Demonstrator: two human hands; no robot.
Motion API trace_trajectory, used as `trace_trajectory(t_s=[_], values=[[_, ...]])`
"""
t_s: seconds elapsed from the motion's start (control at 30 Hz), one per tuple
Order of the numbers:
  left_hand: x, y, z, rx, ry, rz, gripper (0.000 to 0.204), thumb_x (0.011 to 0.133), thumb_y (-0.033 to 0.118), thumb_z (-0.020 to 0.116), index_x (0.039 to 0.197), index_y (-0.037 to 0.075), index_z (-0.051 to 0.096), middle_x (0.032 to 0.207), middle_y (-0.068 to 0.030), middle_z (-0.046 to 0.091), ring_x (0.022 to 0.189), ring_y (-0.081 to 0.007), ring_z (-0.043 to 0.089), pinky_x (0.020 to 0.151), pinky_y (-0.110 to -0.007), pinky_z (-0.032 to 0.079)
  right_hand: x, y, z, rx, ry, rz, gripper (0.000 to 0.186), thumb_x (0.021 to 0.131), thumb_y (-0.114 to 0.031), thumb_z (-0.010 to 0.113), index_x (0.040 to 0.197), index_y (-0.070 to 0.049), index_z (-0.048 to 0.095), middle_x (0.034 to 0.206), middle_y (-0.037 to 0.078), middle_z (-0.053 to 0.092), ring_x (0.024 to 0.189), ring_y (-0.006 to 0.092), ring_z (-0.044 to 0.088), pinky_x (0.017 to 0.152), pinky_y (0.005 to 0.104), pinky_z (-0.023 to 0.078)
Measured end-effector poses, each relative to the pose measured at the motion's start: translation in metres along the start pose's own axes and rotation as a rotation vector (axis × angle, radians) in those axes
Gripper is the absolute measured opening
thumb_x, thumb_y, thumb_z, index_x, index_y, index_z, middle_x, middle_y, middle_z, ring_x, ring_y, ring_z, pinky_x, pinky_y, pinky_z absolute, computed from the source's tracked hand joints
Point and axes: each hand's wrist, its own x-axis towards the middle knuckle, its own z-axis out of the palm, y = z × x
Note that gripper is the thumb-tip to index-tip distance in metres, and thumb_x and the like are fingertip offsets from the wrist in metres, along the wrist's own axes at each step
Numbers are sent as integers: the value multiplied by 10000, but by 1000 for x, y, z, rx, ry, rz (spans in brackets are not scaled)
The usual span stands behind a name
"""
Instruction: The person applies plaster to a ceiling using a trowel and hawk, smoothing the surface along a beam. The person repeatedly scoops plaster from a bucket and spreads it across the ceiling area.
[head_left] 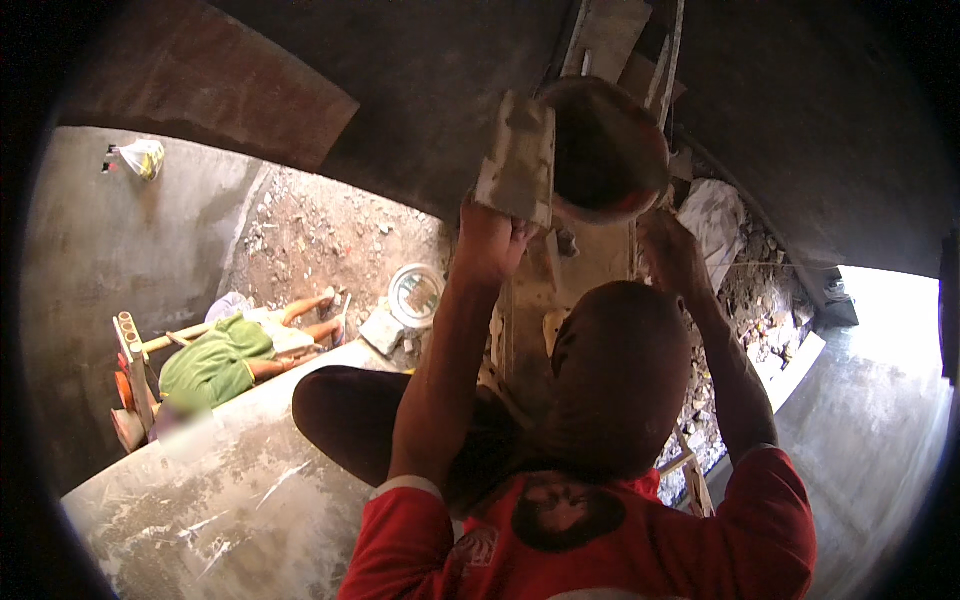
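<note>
My left hand (492,240) is raised ahead of me, its fingers wrapped round the lower end of a flat, mortar-smeared rectangular float (517,160). Close beside the float is a dark round bowl (610,150), tilted and slightly blurred. At the bowl's lower right rim my right hand (665,245) is curled and appears to grip it; the fingers are dim and partly hidden. What the bowl holds is too dark to make out. Both my arms reach up past my bent knees (625,370), in short red sleeves.
Below on the left, a co-worker in a green top (215,365) is by a wooden frame (135,350). A round pan (415,295) lies on rubble (320,230). A concrete ledge (240,500) runs at my left. A plastic bag (145,158) hangs on the wall. Dark surfaces close in overhead.
</note>
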Motion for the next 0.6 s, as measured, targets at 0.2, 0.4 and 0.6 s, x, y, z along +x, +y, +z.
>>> trace_trajectory(t_s=[0.2,0.4,0.6], values=[[10,-19,-24,217,-47,201,83,1008,131,502,968,105,570,723,4,514,549,-83,415,472,-259,303,-31,-14,-21,-123,-117,-346,290,954,-95,586,1241,-73,618,1208,176,648,1039,352,677,853,432,575],[4,-10,-23,691,-92,540,74,1005,137,526,1022,93,582,766,-9,535,564,-86,432,483,-257,319,-8,5,7,-94,60,-365,396,942,-149,634,1328,-85,574,1200,212,662,982,356,703,783,452,584],[-7,8,-21,-201,-24,-75,257,1022,180,532,1259,82,552,1135,-85,593,954,-186,572,778,-308,479,13,-27,-9,-71,148,-56,416,986,-262,632,1339,-53,559,1154,232,669,966,352,701,754,427,570]])
